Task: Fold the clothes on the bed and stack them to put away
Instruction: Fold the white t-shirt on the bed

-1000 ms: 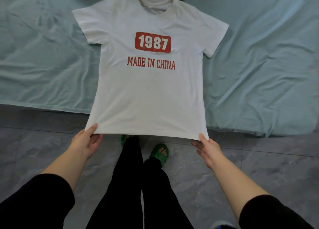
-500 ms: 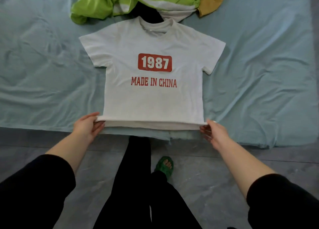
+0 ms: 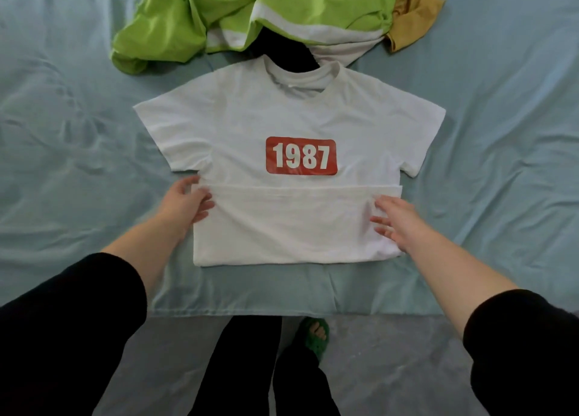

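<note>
Shirt (image 3: 282, 115) hem lies folded up to the print (image 3: 301, 156). Right hand (image 3: 398, 224) splayed flat on the fold; left hand (image 3: 183, 201) at its corner, grip unclear. Next, likely: sides inward.

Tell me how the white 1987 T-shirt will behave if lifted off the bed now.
Likely floppy: the white T-shirt lies flat with its hem folded up limply, so the fold would probably fall open unless both sides are supported. Probably light too, since the cloth looks thin.

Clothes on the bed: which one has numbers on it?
The white short-sleeved T-shirt with the red 1987 patch, spread flat and folded at the bottom. The crumpled lime-green garment and mustard-yellow garment behind it show no numbers.
</note>
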Action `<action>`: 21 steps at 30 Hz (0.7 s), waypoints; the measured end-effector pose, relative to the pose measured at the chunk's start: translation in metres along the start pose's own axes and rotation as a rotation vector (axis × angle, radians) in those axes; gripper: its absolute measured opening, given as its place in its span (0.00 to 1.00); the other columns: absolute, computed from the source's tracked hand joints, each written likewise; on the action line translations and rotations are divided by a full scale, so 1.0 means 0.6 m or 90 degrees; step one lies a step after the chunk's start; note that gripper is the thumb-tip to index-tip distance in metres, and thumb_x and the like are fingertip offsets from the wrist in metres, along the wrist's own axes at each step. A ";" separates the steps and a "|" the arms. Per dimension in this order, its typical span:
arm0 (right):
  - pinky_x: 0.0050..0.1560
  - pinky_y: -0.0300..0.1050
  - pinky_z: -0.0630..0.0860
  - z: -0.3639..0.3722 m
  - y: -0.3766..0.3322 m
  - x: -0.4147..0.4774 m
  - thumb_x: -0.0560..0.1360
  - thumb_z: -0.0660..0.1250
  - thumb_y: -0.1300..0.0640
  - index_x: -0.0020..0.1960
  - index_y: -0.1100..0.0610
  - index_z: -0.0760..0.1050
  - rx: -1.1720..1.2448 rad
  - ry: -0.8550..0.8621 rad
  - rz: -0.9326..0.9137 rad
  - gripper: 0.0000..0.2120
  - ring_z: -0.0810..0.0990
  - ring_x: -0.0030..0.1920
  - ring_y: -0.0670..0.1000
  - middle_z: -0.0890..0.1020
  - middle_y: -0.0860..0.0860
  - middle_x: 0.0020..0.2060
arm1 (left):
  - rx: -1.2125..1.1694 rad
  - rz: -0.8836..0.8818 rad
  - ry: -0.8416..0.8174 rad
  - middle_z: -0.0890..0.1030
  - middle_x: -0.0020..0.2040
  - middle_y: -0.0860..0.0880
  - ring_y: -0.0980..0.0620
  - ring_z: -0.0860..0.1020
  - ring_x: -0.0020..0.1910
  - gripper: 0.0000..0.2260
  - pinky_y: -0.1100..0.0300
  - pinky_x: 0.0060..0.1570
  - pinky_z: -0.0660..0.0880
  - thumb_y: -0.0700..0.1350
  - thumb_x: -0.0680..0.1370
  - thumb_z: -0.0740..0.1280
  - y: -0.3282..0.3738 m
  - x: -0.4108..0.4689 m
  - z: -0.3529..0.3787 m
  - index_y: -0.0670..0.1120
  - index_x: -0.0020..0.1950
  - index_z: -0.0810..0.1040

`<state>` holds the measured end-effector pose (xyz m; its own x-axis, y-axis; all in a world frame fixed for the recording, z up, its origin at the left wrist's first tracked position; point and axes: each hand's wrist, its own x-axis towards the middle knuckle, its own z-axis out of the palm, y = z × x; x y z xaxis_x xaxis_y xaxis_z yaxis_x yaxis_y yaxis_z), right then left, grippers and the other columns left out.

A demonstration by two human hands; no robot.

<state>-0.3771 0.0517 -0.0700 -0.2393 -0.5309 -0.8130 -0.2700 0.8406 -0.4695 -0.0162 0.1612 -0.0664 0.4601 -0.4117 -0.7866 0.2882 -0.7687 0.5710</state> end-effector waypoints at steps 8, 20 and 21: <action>0.52 0.44 0.69 0.048 -0.028 0.025 0.78 0.63 0.55 0.66 0.52 0.70 -0.583 -0.013 -0.370 0.17 0.74 0.60 0.53 0.70 0.50 0.65 | 0.674 0.376 -0.067 0.75 0.61 0.49 0.44 0.70 0.63 0.19 0.50 0.62 0.67 0.54 0.75 0.69 0.014 0.029 0.044 0.54 0.65 0.73; 0.39 0.44 0.66 0.048 -0.123 0.059 0.80 0.54 0.42 0.41 0.52 0.62 -0.849 -0.062 -0.477 0.16 0.69 0.33 0.51 0.71 0.47 0.29 | 0.811 0.411 -0.169 0.77 0.41 0.51 0.47 0.75 0.39 0.11 0.54 0.37 0.68 0.60 0.80 0.57 0.085 0.074 0.056 0.53 0.49 0.67; 0.32 0.45 0.61 0.050 -0.147 0.065 0.80 0.54 0.41 0.41 0.52 0.61 -0.848 -0.051 -0.489 0.16 0.68 0.31 0.52 0.70 0.48 0.29 | 0.830 0.424 -0.161 0.77 0.43 0.51 0.47 0.74 0.39 0.10 0.55 0.37 0.68 0.59 0.80 0.56 0.104 0.084 0.060 0.54 0.51 0.66</action>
<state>-0.3344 -0.0401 -0.0707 0.3810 -0.7333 -0.5631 -0.9216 -0.3501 -0.1676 -0.0054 0.0749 -0.0789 0.0086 -0.8228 -0.5683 -0.9117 -0.2399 0.3335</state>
